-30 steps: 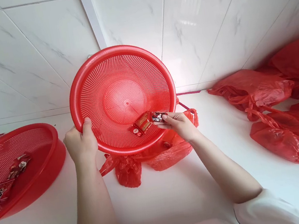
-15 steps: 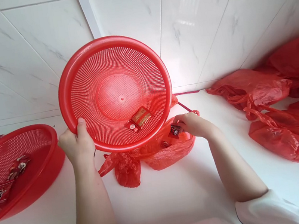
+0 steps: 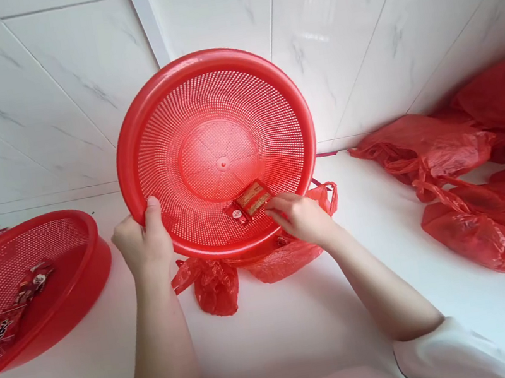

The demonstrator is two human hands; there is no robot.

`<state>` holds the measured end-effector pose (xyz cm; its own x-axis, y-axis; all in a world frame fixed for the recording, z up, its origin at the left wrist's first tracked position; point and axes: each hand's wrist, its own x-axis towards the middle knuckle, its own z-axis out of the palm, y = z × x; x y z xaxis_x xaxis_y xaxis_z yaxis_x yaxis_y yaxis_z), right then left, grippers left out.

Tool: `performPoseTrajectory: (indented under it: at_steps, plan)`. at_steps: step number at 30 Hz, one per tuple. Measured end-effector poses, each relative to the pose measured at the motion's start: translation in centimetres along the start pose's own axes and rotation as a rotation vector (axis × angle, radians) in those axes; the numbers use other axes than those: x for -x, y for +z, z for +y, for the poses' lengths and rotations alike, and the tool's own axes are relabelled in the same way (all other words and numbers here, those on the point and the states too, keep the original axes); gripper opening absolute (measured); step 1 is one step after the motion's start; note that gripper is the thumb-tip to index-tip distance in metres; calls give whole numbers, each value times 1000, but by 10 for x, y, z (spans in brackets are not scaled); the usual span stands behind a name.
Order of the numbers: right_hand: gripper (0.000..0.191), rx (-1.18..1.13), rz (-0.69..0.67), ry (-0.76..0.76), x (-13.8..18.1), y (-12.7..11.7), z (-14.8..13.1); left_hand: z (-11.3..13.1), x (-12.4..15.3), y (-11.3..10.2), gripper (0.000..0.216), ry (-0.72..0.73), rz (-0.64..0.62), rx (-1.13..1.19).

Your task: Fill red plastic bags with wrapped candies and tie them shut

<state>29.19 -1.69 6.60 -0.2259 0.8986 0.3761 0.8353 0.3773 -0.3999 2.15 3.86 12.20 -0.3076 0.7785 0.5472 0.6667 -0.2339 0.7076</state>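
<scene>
My left hand [image 3: 146,244] is closed round the lower left rim of a red plastic colander [image 3: 171,218], thumb over the rim. The colander is tilted, with its inside facing me. Low inside it lie a gold-and-red wrapped packet [image 3: 253,199] and a small red packet [image 3: 236,213]. My right hand [image 3: 303,219] reaches over the lower right rim, its fingertips pinched at the right edge of the gold packet. Below the colander, partly hidden by it, lies a red plastic bag [image 3: 283,262] with dark packets faintly visible at its mouth.
At left a second red colander [image 3: 79,274] holds several dark red packets [image 3: 28,288]. Knotted red plastic bags [image 3: 447,145] are heaped at right. A small red bag bundle [image 3: 218,290] lies on the white table [image 3: 277,345]. A tiled wall [image 3: 353,39] stands behind.
My right hand has let go of a small dark packet over the bag and moved left into the colander, to the gold packet. The colander and my left hand have shifted slightly right.
</scene>
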Motion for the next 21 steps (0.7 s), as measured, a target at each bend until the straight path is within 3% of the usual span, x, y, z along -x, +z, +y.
performPoseTrajectory:
  at_steps: [3,7,10,14,17,21]
  plan:
    - [33,108,16,-177,0,22,-6,12,10,1,43,-23,-86,6]
    - [44,151,-25,-203,3,42,-16,24,20,3,45,29,-167,-44]
    - [41,7,-151,-252,6,39,-24,24,21,6,45,103,-169,-72]
    - [51,-183,-254,-304,6,26,-27,14,14,8,46,52,-162,-58]
    - [56,-225,-254,-344,4,19,-23,2,7,7,46,9,-119,5]
    - [42,-308,-219,-339,3,12,-16,-11,-2,5,46,-45,-29,85]
